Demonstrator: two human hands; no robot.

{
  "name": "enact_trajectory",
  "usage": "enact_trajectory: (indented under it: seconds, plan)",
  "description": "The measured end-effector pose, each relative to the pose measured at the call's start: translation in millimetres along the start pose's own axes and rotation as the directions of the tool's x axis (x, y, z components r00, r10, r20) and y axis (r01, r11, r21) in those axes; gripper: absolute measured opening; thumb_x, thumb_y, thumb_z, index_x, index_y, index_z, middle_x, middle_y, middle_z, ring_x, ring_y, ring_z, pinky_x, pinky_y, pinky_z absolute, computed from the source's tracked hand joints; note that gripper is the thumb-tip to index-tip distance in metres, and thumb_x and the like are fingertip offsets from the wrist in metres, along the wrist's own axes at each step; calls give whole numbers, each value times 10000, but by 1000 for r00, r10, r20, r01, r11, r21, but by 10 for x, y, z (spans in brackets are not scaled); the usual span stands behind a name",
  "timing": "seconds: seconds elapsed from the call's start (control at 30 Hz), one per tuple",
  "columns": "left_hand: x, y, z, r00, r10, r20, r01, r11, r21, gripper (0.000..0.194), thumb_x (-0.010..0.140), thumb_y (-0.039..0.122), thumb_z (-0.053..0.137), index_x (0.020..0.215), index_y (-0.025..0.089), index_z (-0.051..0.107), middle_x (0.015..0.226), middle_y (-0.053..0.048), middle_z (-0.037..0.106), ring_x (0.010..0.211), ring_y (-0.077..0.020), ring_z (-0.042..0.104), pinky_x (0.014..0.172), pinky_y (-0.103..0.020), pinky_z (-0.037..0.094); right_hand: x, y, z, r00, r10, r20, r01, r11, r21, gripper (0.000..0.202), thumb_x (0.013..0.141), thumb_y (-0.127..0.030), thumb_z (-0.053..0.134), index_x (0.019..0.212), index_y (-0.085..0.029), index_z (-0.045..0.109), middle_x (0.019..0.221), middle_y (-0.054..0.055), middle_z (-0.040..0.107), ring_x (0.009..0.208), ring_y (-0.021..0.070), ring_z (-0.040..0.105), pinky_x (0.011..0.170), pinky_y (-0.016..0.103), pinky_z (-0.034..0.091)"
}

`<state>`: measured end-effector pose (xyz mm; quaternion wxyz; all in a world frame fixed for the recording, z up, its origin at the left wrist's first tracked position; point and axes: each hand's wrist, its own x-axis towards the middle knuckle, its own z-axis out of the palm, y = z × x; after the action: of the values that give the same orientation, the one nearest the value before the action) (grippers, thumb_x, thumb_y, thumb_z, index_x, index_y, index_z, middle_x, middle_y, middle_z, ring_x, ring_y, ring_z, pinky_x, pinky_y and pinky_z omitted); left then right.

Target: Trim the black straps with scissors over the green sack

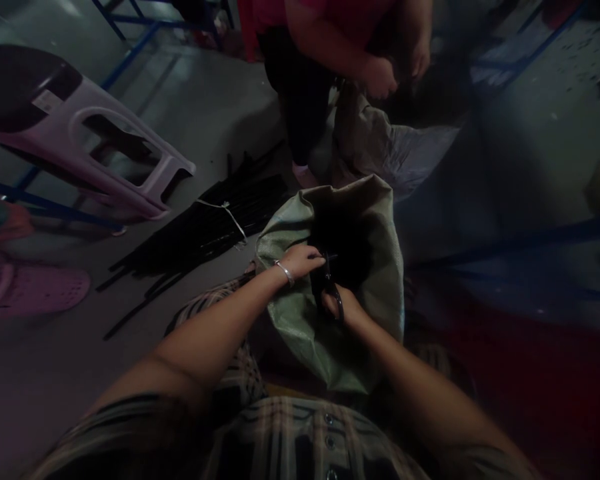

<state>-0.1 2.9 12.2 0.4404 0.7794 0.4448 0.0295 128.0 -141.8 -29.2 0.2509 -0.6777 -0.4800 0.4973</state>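
Note:
An open pale green woven sack (290, 227) stands in front of me, with dark contents (350, 233) too dim to tell apart. Over its mouth, my right hand (341, 304) is closed around the handles of black scissors (329, 272), blades pointing away from me. My left hand (303, 261), with a silver bangle at the wrist, pinches at a dark thin piece beside the blades. What exactly those fingers hold is lost in the shadow.
Left of the sack lies a bundle of black strips (205, 227) tied with white string. A pink plastic stool (125, 127) and a pink slipper (35, 290) are farther left. Across from me, a person in a pink top (330, 33) bends over another sack (380, 143).

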Motion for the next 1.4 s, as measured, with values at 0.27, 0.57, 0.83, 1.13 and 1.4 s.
enact_trajectory:
  seconds: [0.27, 0.57, 0.83, 1.13, 1.4]
  plan:
    - [-20, -7, -57, 1000, 7, 8, -7, 997, 74, 283, 780, 349, 564, 940, 177, 721, 801, -14, 693, 749, -143, 597, 689, -234, 434, -52, -106, -6, 989, 134, -65, -122, 979, 161, 216, 727, -346, 489, 586, -183, 491, 520, -6, 532, 462, 107, 473, 446, 208, 354]
    - [-8, -36, -111, 999, -20, -35, 23, 994, 102, 270, 795, 361, 541, 886, 189, 728, 746, -11, 683, 723, -146, 586, 679, -240, 426, -50, -145, -21, 972, 213, -101, -186, 955, 230, 246, 719, -366, 514, 561, -179, 489, 474, -18, 479, 416, 100, 438, 413, 211, 337]
    - [-10, -6, -72, 996, -60, -70, 61, 998, 5, 288, 785, 369, 554, 883, 160, 726, 706, -16, 664, 669, -135, 569, 615, -226, 424, -54, -148, -59, 1000, 28, 11, -28, 999, 14, 161, 749, -338, 520, 748, -181, 556, 711, 17, 612, 645, 138, 529, 590, 225, 410]
    - [1, 9, -11, 999, 37, 34, -39, 997, 65, 232, 775, 325, 579, 850, 166, 730, 778, -16, 696, 736, -134, 596, 679, -220, 441, -24, -67, -31, 999, 31, 12, -31, 999, -21, 180, 766, -346, 507, 749, -172, 553, 690, 17, 599, 623, 137, 519, 569, 227, 394]
    - [-21, 2, -101, 999, 39, -5, -38, 990, 136, 285, 798, 363, 553, 943, 189, 725, 861, -32, 705, 809, -167, 612, 728, -253, 440, -48, -124, -28, 987, 146, -68, -134, 980, 150, 203, 728, -322, 497, 587, -176, 512, 528, 2, 551, 472, 106, 477, 447, 202, 349]
